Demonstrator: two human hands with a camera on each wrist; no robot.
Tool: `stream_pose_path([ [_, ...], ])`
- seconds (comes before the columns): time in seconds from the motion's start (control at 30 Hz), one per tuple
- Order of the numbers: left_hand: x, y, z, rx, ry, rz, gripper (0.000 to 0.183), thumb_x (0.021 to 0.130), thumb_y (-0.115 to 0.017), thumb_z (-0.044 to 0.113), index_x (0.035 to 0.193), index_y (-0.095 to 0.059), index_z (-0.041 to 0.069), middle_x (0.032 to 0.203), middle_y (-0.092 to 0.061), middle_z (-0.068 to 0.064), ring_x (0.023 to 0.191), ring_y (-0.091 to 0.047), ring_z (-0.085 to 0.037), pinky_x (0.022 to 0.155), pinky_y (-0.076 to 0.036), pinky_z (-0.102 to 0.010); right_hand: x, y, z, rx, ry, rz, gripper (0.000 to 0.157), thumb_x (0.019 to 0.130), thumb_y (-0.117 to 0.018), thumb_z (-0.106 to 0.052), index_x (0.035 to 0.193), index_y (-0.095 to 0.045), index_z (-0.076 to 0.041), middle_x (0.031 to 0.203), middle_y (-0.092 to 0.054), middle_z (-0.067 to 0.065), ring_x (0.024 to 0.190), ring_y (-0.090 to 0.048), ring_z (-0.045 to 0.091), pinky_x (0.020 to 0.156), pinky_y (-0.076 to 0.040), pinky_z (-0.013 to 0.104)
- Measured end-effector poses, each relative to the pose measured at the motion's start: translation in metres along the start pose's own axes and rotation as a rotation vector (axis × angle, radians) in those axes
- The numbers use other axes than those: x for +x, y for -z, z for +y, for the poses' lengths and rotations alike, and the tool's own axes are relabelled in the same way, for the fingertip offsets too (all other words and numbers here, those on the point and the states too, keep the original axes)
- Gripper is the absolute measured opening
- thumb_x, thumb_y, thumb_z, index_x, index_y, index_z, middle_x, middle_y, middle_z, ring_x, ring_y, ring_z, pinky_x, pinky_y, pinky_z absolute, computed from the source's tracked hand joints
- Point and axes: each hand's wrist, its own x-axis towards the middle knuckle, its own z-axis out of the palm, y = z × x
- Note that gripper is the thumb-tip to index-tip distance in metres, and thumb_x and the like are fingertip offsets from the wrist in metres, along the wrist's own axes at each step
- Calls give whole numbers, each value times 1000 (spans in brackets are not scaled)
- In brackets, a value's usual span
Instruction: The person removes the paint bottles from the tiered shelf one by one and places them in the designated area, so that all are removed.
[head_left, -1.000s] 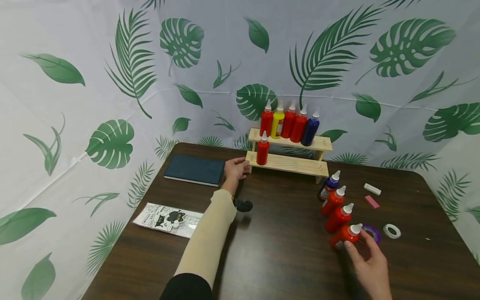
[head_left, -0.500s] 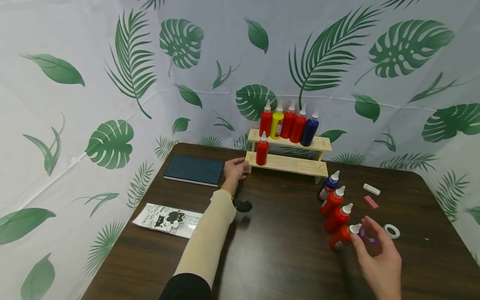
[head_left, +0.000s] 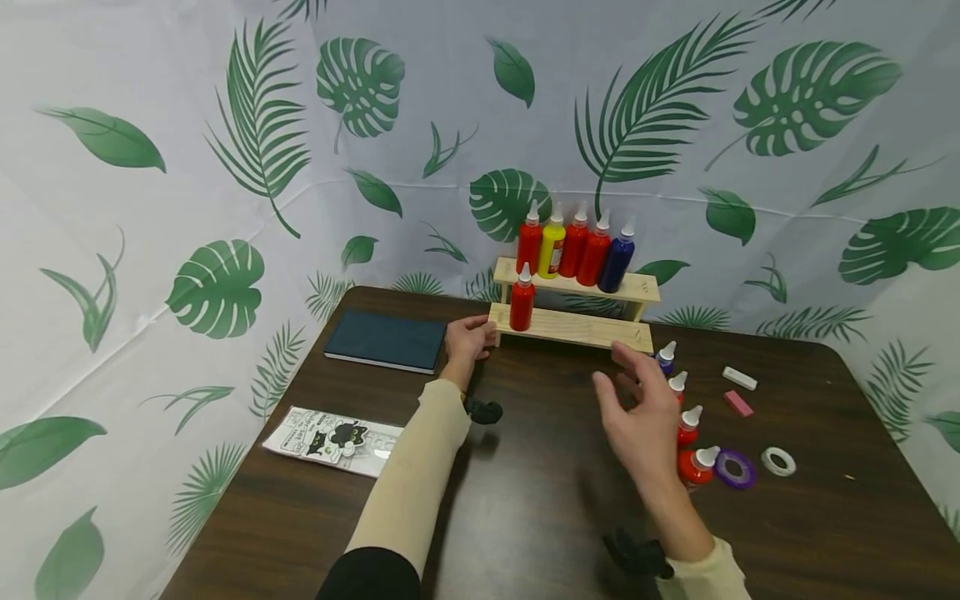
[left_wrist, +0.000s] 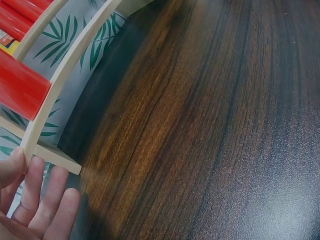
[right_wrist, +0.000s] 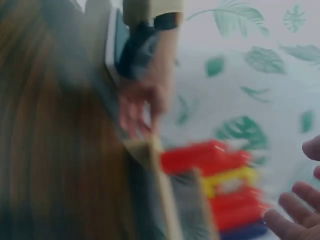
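Observation:
My left hand [head_left: 467, 340] pinches the left end of the lower board of a two-tier wooden rack [head_left: 588, 327]; thumb and fingers sit on the board's edge in the left wrist view. A red squeeze bottle [head_left: 522, 305] with a white nozzle stands on that lower tier, near the hand. On the upper tier is a row of red bottles, a yellow bottle [head_left: 552, 252] and a blue bottle [head_left: 616, 264]. My right hand [head_left: 643, 417] hovers over the table with spread fingers, holding nothing. It partly hides several bottles standing on the table, including a red bottle [head_left: 695, 468] nearest me.
Right of the bottles lie a purple tape roll [head_left: 735, 469], a white tape roll [head_left: 778, 462], a pink eraser [head_left: 738, 403] and a white block [head_left: 740, 378]. On the left are a dark notebook [head_left: 386, 340] and a cat-print packet [head_left: 330, 437]. A leaf-print cloth hangs behind.
My right hand has left the nearest red bottle on the table and moved left and forward, toward the rack. The left hand stays at the rack's left end.

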Motion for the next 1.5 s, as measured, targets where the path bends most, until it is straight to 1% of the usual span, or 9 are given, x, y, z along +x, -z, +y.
stream_pose_path([
  [0.1, 1, 1, 0, 0, 2, 5, 19, 85, -74, 20, 103, -75, 15, 82, -74, -6, 73, -72, -16, 63, -58, -35, 20, -39, 14, 136, -94, -60, 43, 89, -68, -15, 131, -57, -15, 126, -61, 6, 114, -59, 23, 91, -50, 44],
  [0.27, 3, 2, -1, 0, 10, 9, 19, 85, -74, 21, 103, -75, 15, 82, -74, -4, 70, -71, -14, 56, -56, -30, 50, -94, 37, 236, -191, -116, 48, 91, -66, -16, 137, -51, -14, 130, -56, 13, 118, -56, 30, 93, -49, 47],
  [0.4, 3, 4, 0, 7, 4, 0, 20, 85, -74, 23, 104, -74, 16, 82, -74, -4, 70, -71, -14, 54, -56, -28, 69, -123, 48, 231, -208, -179, 55, 92, -64, -17, 143, -43, -12, 135, -52, 15, 123, -50, 33, 95, -48, 47],
  [0.57, 1, 5, 4, 12, -4, 3, 20, 86, -73, 23, 104, -74, 15, 83, -73, -5, 72, -71, -16, 57, -56, -30, 90, -145, 53, 104, -194, -255, 61, 94, -63, -22, 148, -35, -13, 142, -45, 14, 128, -46, 31, 98, -46, 46],
  [0.73, 3, 4, 4, 32, -4, -7, 21, 86, -73, 24, 104, -74, 15, 82, -73, -5, 72, -71, -16, 55, -56, -30, 103, -151, 51, 18, -229, -332, 68, 94, -62, -27, 151, -26, -17, 148, -38, 12, 133, -39, 32, 105, -38, 48],
  [0.87, 6, 0, 2, 26, 5, -17, 20, 85, -74, 23, 103, -75, 16, 81, -73, -5, 70, -71, -16, 53, -55, -29, 106, -154, 53, 2, -244, -358, 64, 96, -59, -26, 151, -27, -20, 148, -39, 10, 133, -40, 29, 107, -36, 48],
  [1.03, 0, -2, 1, -2, -9, -26, 20, 85, -74, 21, 103, -75, 14, 81, -73, -6, 72, -71, -17, 54, -56, -29, 103, -153, 56, 6, -261, -302, 58, 96, -59, -21, 148, -34, -18, 145, -44, 9, 129, -44, 29, 107, -36, 47],
  [1.3, -5, 3, 1, -17, -12, -26, 21, 86, -74, 20, 105, -75, 12, 84, -74, -8, 77, -72, -20, 62, -58, -34, 91, -150, 60, 80, -248, -220, 51, 94, -62, -18, 142, -44, -17, 138, -51, 8, 123, -51, 27, 100, -44, 46],
  [1.5, -3, 4, 2, 2, -25, -21, 20, 86, -73, 20, 105, -75, 14, 85, -74, -7, 77, -72, -20, 54, -55, -28, 82, -132, 56, 168, -229, -155, 48, 93, -64, -17, 138, -48, -16, 132, -56, 9, 118, -54, 29, 94, -49, 46],
])
